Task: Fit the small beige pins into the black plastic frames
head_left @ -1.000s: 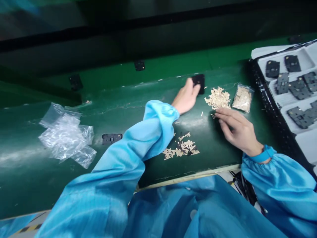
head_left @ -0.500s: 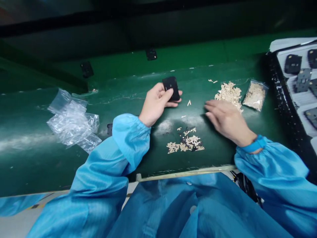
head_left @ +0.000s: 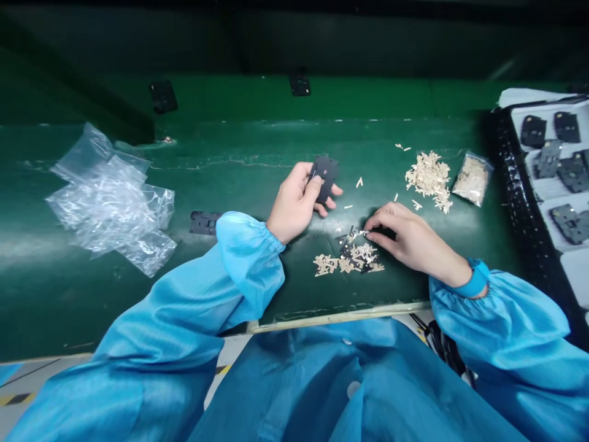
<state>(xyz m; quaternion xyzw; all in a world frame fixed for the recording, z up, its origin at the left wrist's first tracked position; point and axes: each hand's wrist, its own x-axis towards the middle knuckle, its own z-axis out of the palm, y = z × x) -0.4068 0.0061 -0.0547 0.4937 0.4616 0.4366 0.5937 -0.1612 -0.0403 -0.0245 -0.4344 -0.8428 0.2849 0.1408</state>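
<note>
My left hand (head_left: 297, 199) grips a flat black plastic plate (head_left: 326, 175), thumb on its face and fingers behind it. At the edge of a mixed pile of small beige and black pieces (head_left: 356, 256), my right hand (head_left: 405, 236) has its thumb and forefinger close together. Whatever may be between those fingertips is too small to make out. A few beige pieces (head_left: 359, 182) lie loose on the green table between the hands. Farther back on the right is a larger heap of beige pieces (head_left: 429, 178), beside a clear bag of similar pieces (head_left: 473, 178).
Clear plastic bags (head_left: 115, 199) are heaped at the left. Another black part (head_left: 204, 223) lies by my left sleeve. Two black parts (head_left: 163, 96) rest along the back ledge. At the right edge stands a black tray (head_left: 515, 202) holding several black parts on white lining.
My right hand has come from beside the larger beige heap down to the mixed pile, its fingers drawing together. My left hand still holds the black plate, now tilted differently. The camera view has shifted slightly.
</note>
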